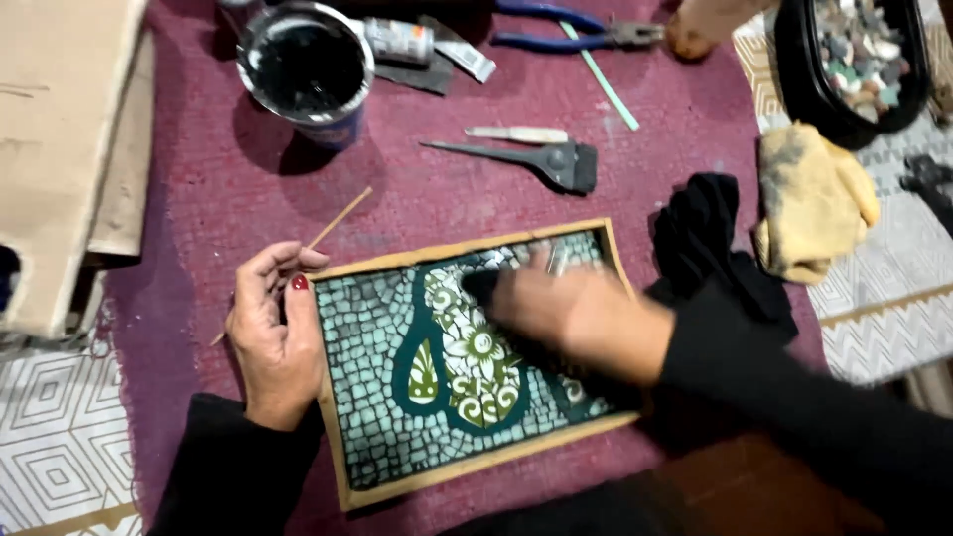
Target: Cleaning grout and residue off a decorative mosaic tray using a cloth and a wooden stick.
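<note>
Head view, looking down on a maroon mat (556, 109). At centre lies a wooden-framed mosaic panel (467, 362), set at a slight tilt, its pale green tesserae surrounding dark green drop-shaped motifs with floral patterning.

The left hand (270, 333) rests against the panel's left frame edge, fingers curled loosely together along the wood, thumb near the upper left corner; a thin wooden stick (338, 218) runs under or behind this hand, and whether it is gripped cannot be told. The right hand (576, 313) lies over the upper middle of the panel, motion-blurred, its fingers drawn together on something dark (483, 286) pressed to the tile surface; the exact grip cannot be told.

Beyond the panel: a can of black paste (306, 69), a small tube (397, 42), blue-handled pliers (571, 30), a pale green strip (604, 84), a small pale-handled tool (518, 134) and a dark scraper (541, 159) just beside it. To the right: a black cloth (710, 243) touching the frame's corner, a soiled yellow cloth (814, 203), and a black tray of mixed stones (859, 55). Cardboard (65, 149) lies at the left.
</note>
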